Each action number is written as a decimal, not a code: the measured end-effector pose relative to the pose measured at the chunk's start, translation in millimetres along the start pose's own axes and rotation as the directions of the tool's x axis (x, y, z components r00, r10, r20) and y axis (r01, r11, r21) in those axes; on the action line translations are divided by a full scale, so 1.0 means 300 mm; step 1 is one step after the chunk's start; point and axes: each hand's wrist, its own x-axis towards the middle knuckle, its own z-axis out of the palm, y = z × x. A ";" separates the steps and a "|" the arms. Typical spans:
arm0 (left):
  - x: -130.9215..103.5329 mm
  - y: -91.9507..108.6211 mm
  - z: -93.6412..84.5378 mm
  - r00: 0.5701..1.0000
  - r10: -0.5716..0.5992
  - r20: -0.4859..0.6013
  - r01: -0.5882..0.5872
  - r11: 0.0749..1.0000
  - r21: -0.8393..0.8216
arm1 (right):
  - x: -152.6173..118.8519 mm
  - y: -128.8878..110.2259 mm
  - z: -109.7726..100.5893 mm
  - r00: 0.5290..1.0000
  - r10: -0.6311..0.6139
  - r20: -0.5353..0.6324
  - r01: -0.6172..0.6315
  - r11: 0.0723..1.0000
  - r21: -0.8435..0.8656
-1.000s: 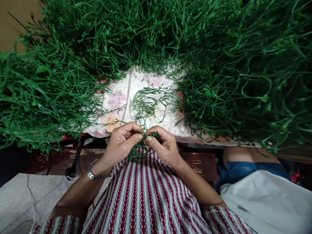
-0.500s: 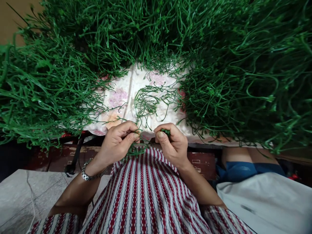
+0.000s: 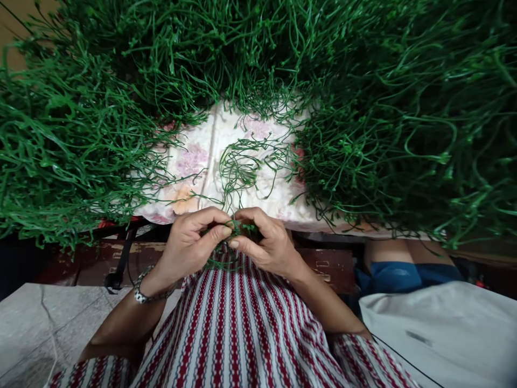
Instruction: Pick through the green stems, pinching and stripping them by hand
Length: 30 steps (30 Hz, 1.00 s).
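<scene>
**Many green stems (image 3: 383, 124) crowd a flowered tabletop (image 3: 278, 202)**

Heaps fill its far edge and both its left and right sides. Toward the near edge lies a small loose tangle (image 3: 240, 167). Just off that edge, the left hand (image 3: 194, 242) and right hand (image 3: 269, 240) pinch thin strands (image 3: 237, 228) between thumbs and forefingers, fingertips close together. A metal watch (image 3: 141, 288) circles the left wrist.
</scene>
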 end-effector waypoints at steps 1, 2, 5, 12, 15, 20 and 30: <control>0.001 0.002 0.001 1.000 -0.014 0.006 0.014 1.000 -0.008 | -0.003 -0.001 0.002 1.000 -0.002 -0.001 0.002 1.000 -0.007; 0.002 0.004 0.003 1.000 -0.022 0.013 0.023 1.000 -0.013 | -0.005 -0.001 0.005 1.000 -0.010 -0.001 0.010 1.000 -0.009; 0.001 0.005 0.009 0.999 -0.034 0.011 0.035 0.999 -0.029 | -0.015 -0.001 0.020 1.000 -0.028 -0.007 0.028 1.000 -0.004; -0.005 -0.004 0.010 0.996 -0.088 -0.013 0.087 0.996 -0.024 | -0.035 0.006 0.037 0.987 -0.088 -0.135 0.065 0.984 -0.165; -0.002 -0.004 0.013 0.993 -0.118 0.001 0.118 0.992 -0.054 | -0.037 0.012 0.041 0.980 -0.102 -0.170 0.073 0.984 -0.165; 0.005 -0.018 0.031 0.966 -0.257 0.003 0.251 0.938 -0.238 | -0.043 0.034 0.061 0.965 -0.085 -0.247 0.037 0.981 -0.192; 0.000 -0.037 0.051 0.976 -0.213 -0.040 0.194 0.941 -0.278 | -0.010 0.036 0.026 0.994 -0.080 -0.077 0.074 0.994 -0.074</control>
